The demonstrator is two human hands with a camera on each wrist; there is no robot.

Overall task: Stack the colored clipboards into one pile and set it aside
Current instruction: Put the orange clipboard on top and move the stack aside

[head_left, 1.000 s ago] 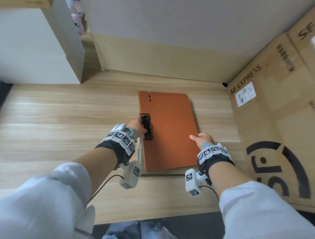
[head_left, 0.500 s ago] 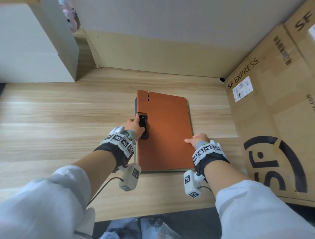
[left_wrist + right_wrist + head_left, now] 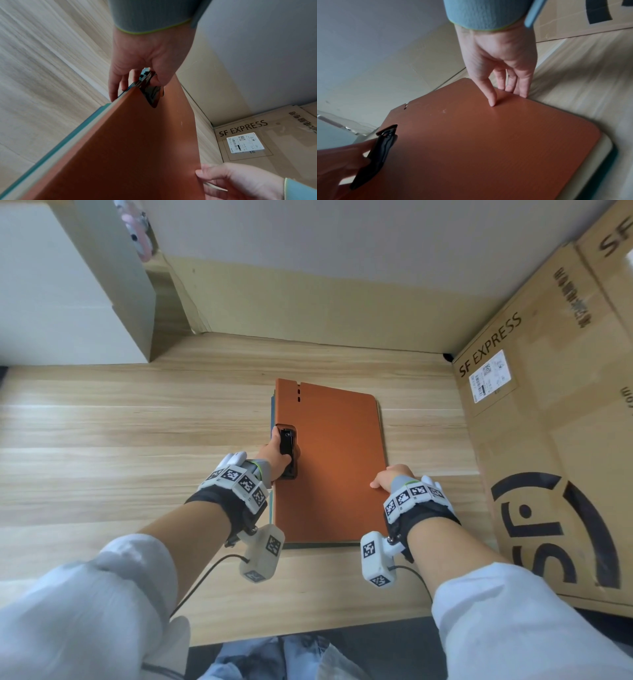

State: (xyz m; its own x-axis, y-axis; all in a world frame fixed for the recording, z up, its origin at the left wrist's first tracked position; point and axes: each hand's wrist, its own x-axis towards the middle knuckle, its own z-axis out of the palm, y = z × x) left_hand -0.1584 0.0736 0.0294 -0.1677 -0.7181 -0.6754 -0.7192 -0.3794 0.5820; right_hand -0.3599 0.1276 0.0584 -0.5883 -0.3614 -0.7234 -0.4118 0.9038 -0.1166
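Observation:
A pile of clipboards lies on the wooden table [image 3: 137, 460], with an orange clipboard [image 3: 337, 460] on top and the edges of a cream and a teal board [image 3: 56, 143] showing beneath it. My left hand [image 3: 279, 455] pinches the pile's left edge at the black clip [image 3: 287, 445], thumb on top and fingers under the edge [image 3: 137, 81]. My right hand [image 3: 387, 479] holds the right edge, thumb pressing on the orange face [image 3: 493, 104] and fingers curled down over the side [image 3: 518, 90].
A large SF EXPRESS cardboard box [image 3: 548, 440] stands close to the right of the pile. A beige wall panel [image 3: 308, 302] closes the back. A white box [image 3: 61, 296] sits at the back left. Bare table lies to the left.
The pile has slid away from me toward the back of the table, both hands moving with it and keeping their hold. The boards beneath look more closely aligned under the orange one.

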